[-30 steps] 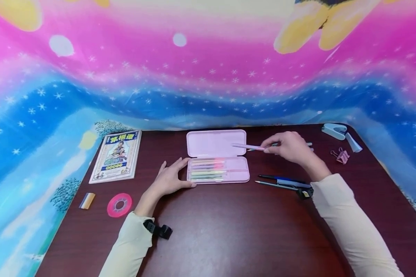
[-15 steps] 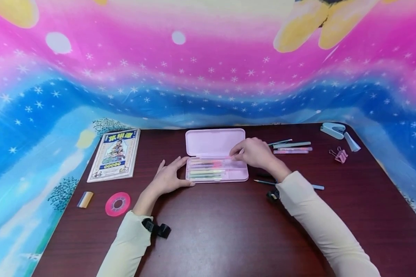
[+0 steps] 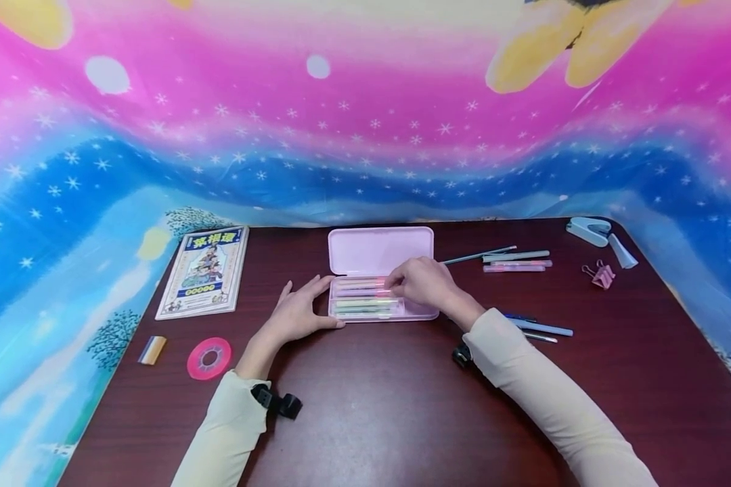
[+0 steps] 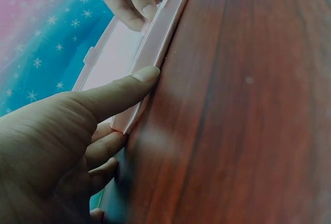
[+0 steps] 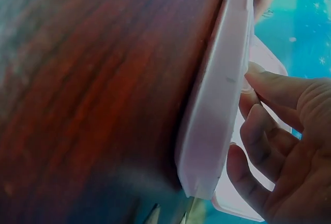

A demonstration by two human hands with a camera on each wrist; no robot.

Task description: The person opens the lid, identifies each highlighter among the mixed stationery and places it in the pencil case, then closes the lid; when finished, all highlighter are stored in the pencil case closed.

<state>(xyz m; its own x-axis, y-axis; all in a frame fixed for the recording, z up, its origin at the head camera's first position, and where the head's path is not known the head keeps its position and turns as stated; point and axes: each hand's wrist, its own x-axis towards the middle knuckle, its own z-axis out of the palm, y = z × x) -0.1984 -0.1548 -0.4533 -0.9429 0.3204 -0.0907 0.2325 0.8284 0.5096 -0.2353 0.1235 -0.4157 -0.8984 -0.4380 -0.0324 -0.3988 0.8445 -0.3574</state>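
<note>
An open pink pencil case (image 3: 371, 250) lies at the back middle of the table, lid leaning away. Several pastel pens (image 3: 362, 306) lie side by side in its base. My left hand (image 3: 295, 314) grips the case's left end, thumb on the front wall and fingers round the corner, as the left wrist view shows. Over the base, my right hand (image 3: 423, 283) pinches a pink pen (image 5: 248, 86) between thumb and fingertips, low among the other pens. Most of that pen is hidden by the fingers and the case wall.
Right of the case lie several pens (image 3: 514, 268) and a pencil (image 3: 478, 255), with more pens (image 3: 545, 327) partly under the right wrist. Farther right are a stapler (image 3: 587, 231) and a pink binder clip (image 3: 600, 274). At left are a book (image 3: 204, 270), tape roll (image 3: 210, 358) and eraser (image 3: 152, 350).
My right hand has carried the pink pen leftward from beyond the case's right side and lowered it into the base. My left hand has stayed on the case's left end.
</note>
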